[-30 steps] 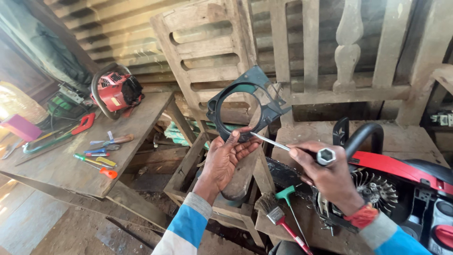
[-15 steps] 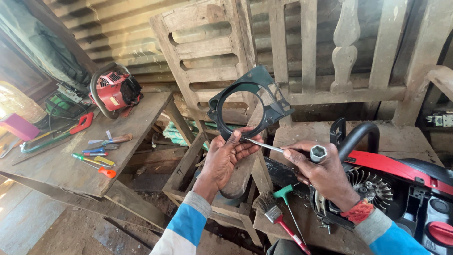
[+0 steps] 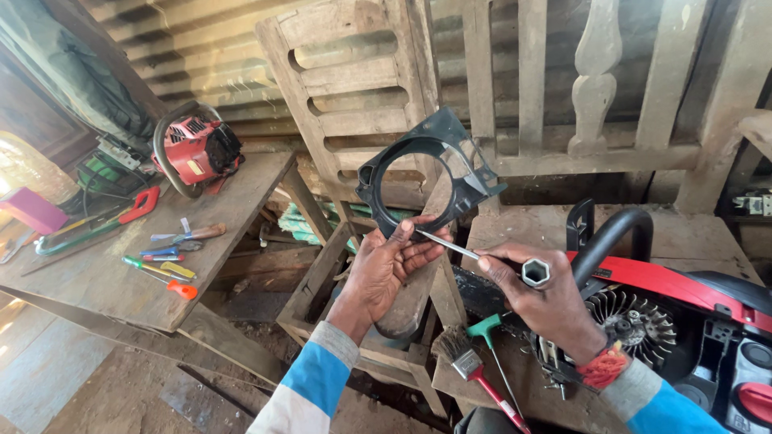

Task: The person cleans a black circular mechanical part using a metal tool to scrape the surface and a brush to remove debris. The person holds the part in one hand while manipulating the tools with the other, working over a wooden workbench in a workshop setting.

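Shroud [image 3: 426,173] off saw [image 3: 667,321], gripped in left hand [image 3: 386,269] fingers; right hand [image 3: 547,301] fingers closed on wrench [image 3: 482,257], tip at rim; refit pending.

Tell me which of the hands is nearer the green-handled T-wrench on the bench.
Right. The right hand grips a socket tool just above the green-handled T-wrench; the left hand holds the black ring cover farther away.

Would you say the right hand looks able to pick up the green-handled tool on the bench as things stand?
Probably not at once: the right hand is gripping a socket screwdriver, so it is occupied. The green-handled tool lies just below it, uncovered, beside a brush.
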